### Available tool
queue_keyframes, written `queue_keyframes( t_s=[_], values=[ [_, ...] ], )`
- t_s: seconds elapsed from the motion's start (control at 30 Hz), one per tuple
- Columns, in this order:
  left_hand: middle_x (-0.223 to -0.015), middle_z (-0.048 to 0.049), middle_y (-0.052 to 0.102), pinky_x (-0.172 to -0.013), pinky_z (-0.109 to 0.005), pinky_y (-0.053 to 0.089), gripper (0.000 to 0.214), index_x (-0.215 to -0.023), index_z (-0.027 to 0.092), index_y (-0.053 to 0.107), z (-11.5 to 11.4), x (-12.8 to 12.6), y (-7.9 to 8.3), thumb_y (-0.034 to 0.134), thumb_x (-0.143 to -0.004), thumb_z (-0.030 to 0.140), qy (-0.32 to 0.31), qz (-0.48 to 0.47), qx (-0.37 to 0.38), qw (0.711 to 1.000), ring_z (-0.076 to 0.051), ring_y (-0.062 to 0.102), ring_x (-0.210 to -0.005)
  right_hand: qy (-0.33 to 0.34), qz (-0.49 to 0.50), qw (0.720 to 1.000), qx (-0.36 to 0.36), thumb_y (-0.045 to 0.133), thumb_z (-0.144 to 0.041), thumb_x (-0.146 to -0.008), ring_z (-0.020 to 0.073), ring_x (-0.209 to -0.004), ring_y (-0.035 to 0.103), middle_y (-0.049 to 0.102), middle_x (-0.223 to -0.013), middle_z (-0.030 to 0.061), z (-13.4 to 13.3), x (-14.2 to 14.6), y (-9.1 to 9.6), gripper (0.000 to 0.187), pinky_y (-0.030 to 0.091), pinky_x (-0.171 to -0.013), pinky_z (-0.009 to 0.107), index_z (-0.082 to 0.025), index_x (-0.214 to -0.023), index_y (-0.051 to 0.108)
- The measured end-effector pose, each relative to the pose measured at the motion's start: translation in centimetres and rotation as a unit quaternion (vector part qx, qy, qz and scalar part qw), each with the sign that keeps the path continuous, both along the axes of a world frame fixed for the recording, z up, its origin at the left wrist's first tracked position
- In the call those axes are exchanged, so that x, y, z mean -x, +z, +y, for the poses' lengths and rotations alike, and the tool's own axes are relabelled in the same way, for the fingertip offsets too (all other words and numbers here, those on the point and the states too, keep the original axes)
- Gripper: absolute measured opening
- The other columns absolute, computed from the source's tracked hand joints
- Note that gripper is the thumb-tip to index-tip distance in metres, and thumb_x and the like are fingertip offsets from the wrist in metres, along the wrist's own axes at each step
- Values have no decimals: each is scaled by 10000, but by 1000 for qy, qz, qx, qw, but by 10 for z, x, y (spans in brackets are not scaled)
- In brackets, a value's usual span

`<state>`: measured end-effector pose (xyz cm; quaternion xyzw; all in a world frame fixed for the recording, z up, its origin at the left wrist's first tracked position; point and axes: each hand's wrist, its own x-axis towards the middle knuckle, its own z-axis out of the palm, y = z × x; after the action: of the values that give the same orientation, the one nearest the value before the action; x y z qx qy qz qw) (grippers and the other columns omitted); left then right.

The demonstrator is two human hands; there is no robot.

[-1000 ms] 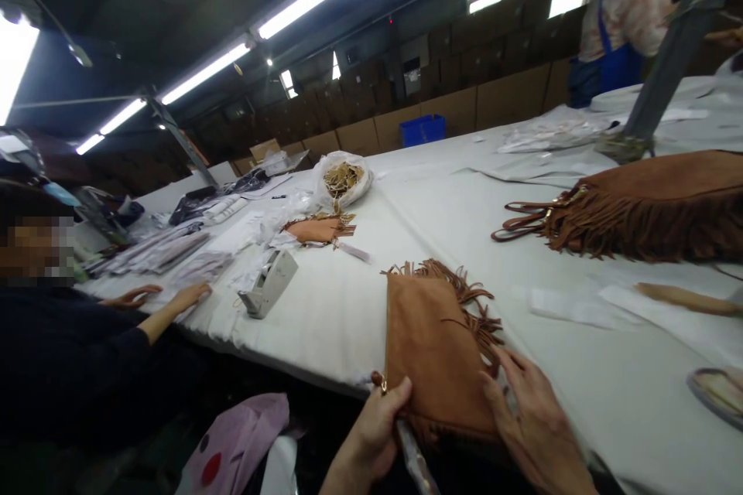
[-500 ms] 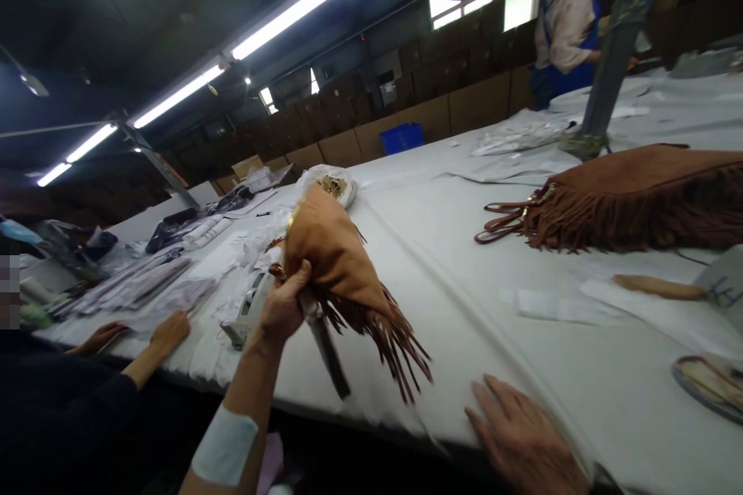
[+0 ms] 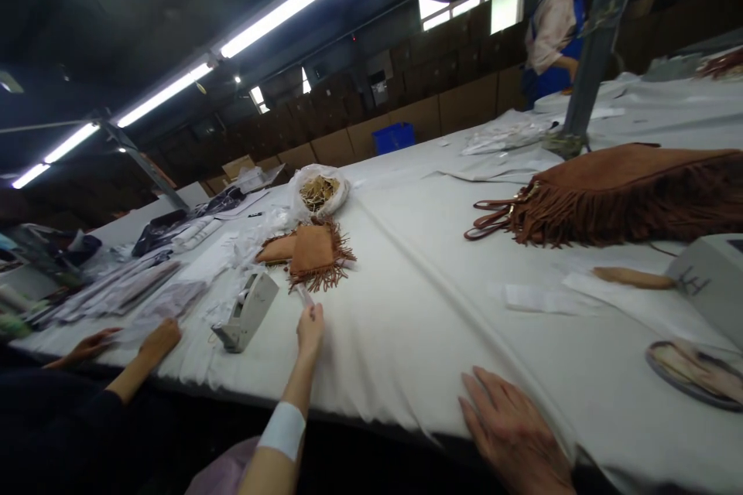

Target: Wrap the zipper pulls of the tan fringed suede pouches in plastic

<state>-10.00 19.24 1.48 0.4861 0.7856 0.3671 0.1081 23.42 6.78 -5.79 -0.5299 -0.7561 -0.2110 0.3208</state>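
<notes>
My left hand [image 3: 310, 327], with a pale patch on its forearm, is closed on a narrow, clear-looking strip [image 3: 305, 295] over the white table; the strip's kind is hard to make out. Just beyond its tip lies a small tan suede pouch [image 3: 313, 250] with fringe, partly over another tan piece [image 3: 275, 250]. A grey tape dispenser [image 3: 249, 313] stands left of this hand. My right hand [image 3: 516, 429] rests palm down near the table's front edge, fingers stretched out, holding nothing.
Behind the pouch sits a clear plastic bag [image 3: 318, 192] of tan bits. Brown fringed bags [image 3: 627, 193] lie at right, near a grey box [image 3: 711, 274] and a metal post [image 3: 589, 69]. A co-worker's hands [image 3: 159, 340] handle plastic packets at left. Another person [image 3: 554, 31] stands behind.
The fringed pouch, held up in my left hand before, now lies on the table, let go. My left hand has moved right, keeping the strip. My right hand stays put.
</notes>
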Motion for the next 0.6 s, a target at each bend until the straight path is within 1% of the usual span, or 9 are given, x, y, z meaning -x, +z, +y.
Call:
queue_keyframes(
  t_s=[0.07,0.17,0.2,0.27,0.33,0.43,0.47,0.53,0.6],
  values=[
    [-1292,-220,553,-1053,-472,330,442,-1197,94,576,-3,-36,-26,457,-867,364,-17,37,0,999,-317,472,-1245,-1,2,1000,11,513,-294,-881,263,-967,591,667,-1080,128,0,0,-1,262,451,-864,397,-150,-1038,666],
    [-1516,-167,291,-1125,-564,115,517,-1328,171,488,-1,-88,-47,512,-849,364,-67,121,-5,990,-349,169,-1414,-3,-1,1000,25,543,-303,-860,270,-979,597,668,-1096,126,-2,-1,-3,273,467,-860,409,-160,-1062,658],
    [-1532,-162,255,-1118,-590,94,528,-1347,184,468,1,-102,-51,506,-856,375,-91,161,6,983,-359,131,-1421,-3,0,999,32,552,-303,-852,273,-983,600,668,-1103,125,-4,-1,-3,279,475,-857,414,-163,-1070,656],
    [-1522,-176,275,-1097,-614,147,524,-1367,194,446,3,-122,-58,460,-885,398,-144,234,43,960,-370,176,-1407,-1,7,998,60,568,-289,-835,278,-991,606,667,-1116,125,-8,-1,-3,292,494,-851,422,-167,-1086,651],
    [-1489,-190,336,-1069,-613,222,512,-1367,200,446,6,-132,-66,404,-908,422,-178,275,80,941,-368,262,-1376,5,29,995,96,579,-258,-814,284,-996,613,666,-1128,127,-12,-3,-1,302,511,-845,434,-171,-1095,650],
    [-1458,-179,392,-1047,-599,272,491,-1359,227,457,10,-134,-79,347,-925,428,-189,310,95,927,-352,324,-1345,47,105,979,171,572,-236,-806,276,-1029,615,661,-1146,121,-11,-11,9,342,522,-873,435,-183,-1138,632],
    [-1455,-175,397,-1045,-595,278,491,-1361,233,454,11,-132,-82,344,-925,429,-187,320,93,924,-349,329,-1342,64,149,966,202,557,-248,-820,261,-1023,622,663,-1143,119,-8,-18,16,351,531,-869,413,-181,-1159,621],
    [-1452,-169,402,-1044,-581,287,492,-1369,237,445,11,-130,-87,343,-925,423,-184,334,88,920,-340,333,-1340,74,260,926,264,520,-298,-858,219,-939,652,679,-1095,110,8,-38,35,363,558,-802,351,-173,-1189,602],
    [-1450,-167,405,-1045,-568,291,495,-1371,231,444,10,-130,-89,344,-923,414,-181,342,87,918,-332,335,-1338,38,368,881,295,522,-355,-862,188,-811,666,702,-996,90,35,-70,57,369,564,-708,312,-172,-1169,612]
  ],
)
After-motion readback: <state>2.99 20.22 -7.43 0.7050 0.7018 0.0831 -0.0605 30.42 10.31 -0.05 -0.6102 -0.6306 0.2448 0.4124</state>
